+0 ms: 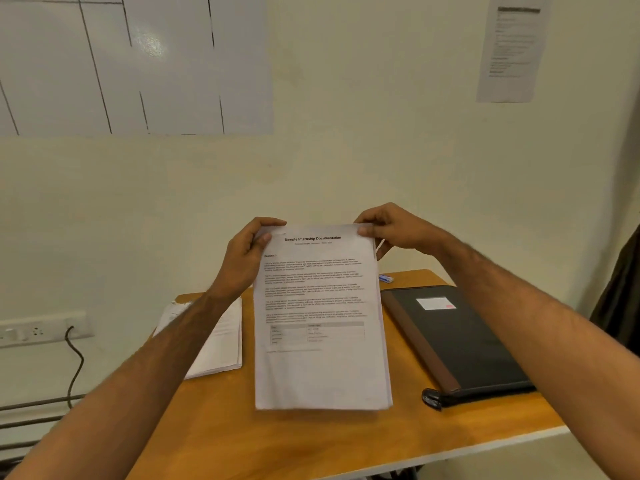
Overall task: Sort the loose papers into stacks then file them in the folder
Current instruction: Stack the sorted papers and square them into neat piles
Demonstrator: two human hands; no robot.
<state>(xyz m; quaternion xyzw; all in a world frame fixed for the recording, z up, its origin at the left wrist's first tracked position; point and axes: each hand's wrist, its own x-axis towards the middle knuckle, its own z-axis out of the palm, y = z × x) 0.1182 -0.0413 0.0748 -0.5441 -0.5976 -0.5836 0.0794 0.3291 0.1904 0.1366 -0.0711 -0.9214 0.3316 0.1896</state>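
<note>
Paper sheaf (pixel 320 317) upright between both hands' top-corner grips

We can't read the wall notice (pixel 512 46), way too blurry. Our left arm (pixel 166 344) hides part of the side paper pile (pixel 221 344).

Looks like an office or admin room: small wood-top desk (pixel 311 441) pushed against a plain cream wall, w/ a whiteboard (pixel 131 64) ruled in black lines up left and a printed notice (pixel 512 50) stuck up right. On the desk: a black folder (pixel 460 341) w/ brown spine and white label, a paper stack (pixel 221 344), a black stapler (pixel 432 398), plus a typed sheaf (pixel 318 320) headed "Sample Internship Documentation". Wall socket strip (pixel 41 329) w/ a cable plugged in at left.
</note>
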